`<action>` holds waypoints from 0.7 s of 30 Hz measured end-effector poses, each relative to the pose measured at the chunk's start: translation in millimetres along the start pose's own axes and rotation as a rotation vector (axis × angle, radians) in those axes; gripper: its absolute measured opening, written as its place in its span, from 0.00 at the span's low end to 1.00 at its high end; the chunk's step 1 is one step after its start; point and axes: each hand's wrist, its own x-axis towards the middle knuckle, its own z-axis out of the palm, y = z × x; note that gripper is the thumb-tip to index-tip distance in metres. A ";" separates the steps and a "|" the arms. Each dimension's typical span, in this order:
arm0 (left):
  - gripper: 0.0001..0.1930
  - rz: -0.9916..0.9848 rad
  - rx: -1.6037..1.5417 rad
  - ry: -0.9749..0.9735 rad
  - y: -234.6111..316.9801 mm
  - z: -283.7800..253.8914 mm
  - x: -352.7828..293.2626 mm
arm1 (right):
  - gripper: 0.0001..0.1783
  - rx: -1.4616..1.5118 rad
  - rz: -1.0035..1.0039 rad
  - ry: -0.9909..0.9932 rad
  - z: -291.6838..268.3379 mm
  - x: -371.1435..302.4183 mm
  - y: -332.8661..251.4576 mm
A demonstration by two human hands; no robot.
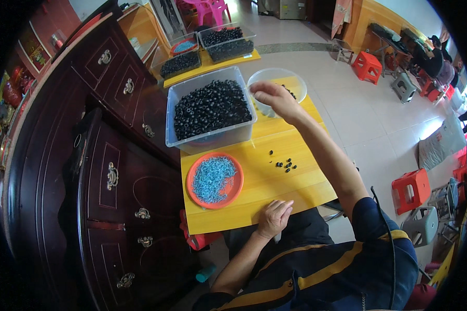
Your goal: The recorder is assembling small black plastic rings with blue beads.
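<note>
Striped shirt [342, 280], yellow table [254, 186], tiled floor [368, 119]

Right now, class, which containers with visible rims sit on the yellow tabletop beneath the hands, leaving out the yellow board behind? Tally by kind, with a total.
Rectangular plastic bin: 1
Round clear tub: 1
Orange plate: 1
Total: 3

yellow worktop [259, 189]: near its left edge, an orange plate [237, 185] of silvery-blue slivers [210, 179]; at its far left corner, a bluish-grey bin [220, 136] of black beads [213, 109]; toward its right edge, loose black beads [288, 165].
</note>
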 end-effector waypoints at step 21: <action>0.15 0.173 0.369 -0.105 -18.0 14.3 -19.3 | 0.14 -0.197 -1.098 -0.400 131.7 -110.2 -201.3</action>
